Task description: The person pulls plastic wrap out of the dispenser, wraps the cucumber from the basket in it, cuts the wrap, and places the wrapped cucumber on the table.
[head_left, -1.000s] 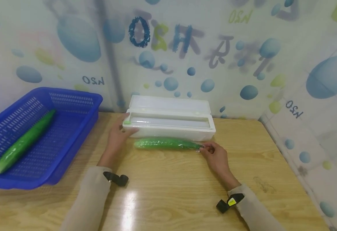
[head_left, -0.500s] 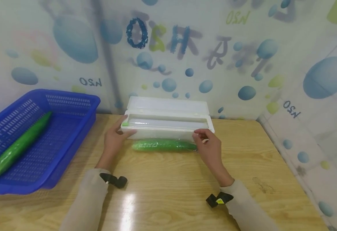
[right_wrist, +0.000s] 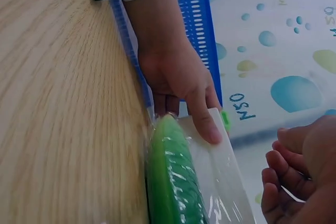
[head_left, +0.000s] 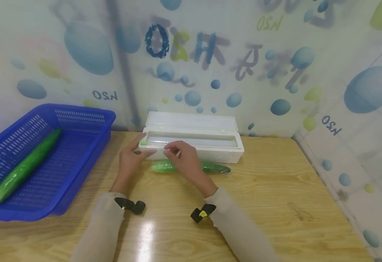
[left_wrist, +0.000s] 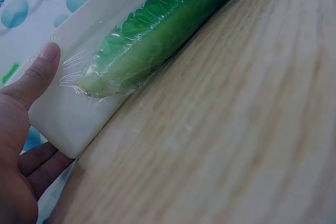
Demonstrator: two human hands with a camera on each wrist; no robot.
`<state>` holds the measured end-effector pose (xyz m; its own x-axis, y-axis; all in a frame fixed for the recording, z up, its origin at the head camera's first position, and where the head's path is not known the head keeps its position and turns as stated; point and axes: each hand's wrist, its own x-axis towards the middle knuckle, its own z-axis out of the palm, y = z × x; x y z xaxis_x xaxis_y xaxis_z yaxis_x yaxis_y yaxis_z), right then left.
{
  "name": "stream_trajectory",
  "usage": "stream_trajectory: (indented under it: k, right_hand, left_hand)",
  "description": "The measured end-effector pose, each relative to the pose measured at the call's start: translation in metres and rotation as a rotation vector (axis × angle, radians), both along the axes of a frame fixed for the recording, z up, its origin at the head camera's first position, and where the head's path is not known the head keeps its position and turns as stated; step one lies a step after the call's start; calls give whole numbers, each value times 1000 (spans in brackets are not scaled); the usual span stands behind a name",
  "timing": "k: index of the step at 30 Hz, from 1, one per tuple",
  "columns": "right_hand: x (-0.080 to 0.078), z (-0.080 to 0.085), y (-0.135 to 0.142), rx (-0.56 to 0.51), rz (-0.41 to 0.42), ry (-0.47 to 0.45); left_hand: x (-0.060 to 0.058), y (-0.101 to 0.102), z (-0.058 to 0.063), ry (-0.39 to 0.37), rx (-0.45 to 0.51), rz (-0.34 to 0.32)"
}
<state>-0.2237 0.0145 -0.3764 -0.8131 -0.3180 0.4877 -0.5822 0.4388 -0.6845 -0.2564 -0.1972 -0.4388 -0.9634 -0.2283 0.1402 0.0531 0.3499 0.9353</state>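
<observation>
A white cling film box [head_left: 223,156] stands near the wall, its lid [head_left: 191,120] raised and a film roll [head_left: 207,141] inside. My left hand [head_left: 130,159] grips its left end, thumb on the front face and fingers behind, close to a small green slider [head_left: 143,143]. Along the front of the box lies a cucumber [head_left: 215,167] wrapped in clear film, seen also as the wrapped cucumber [left_wrist: 152,35] in the left wrist view. Over its middle, partly hiding it, is my right hand [head_left: 185,160], fingers loosely bent at the box's front edge. Nothing shows between those fingers in the right wrist view.
To the left stands a blue perforated basket [head_left: 83,171] with another cucumber [head_left: 27,165] in it. A patterned wall [head_left: 184,80] rises right behind the box, and another wall borders the wooden table [head_left: 276,193] on the right.
My right hand has left the film at the cucumber's right end and moved left along the box's front edge. My left hand keeps its grip on the box.
</observation>
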Motion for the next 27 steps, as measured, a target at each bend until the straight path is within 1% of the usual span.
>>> stream_trajectory:
  k: [2,5,9,13,20,22,27]
  right_hand:
    - [-4,-1,-10,15,8,10]
    - [-11,-2,-22,50,-8,10]
    - [-20,-2,-37,133,-38,-34]
    - [-25,3,-51,229,-66,-64]
    - [-32,7,-69,415,-186,-39]
    - [-32,8,-72,445,-208,-35]
    - [-32,7,-76,499,-246,-8]
  left_hand:
    - [1,0,-1,9,9,2]
    - [1,0,-2,27,6,-4]
    - [0,0,-3,67,-16,-18]
    - [1,0,-1,96,-47,-8]
    - [1,-1,0,76,-47,-16]
    - [1,-1,0,74,-52,-13]
    - [1,-1,0,80,-21,-18]
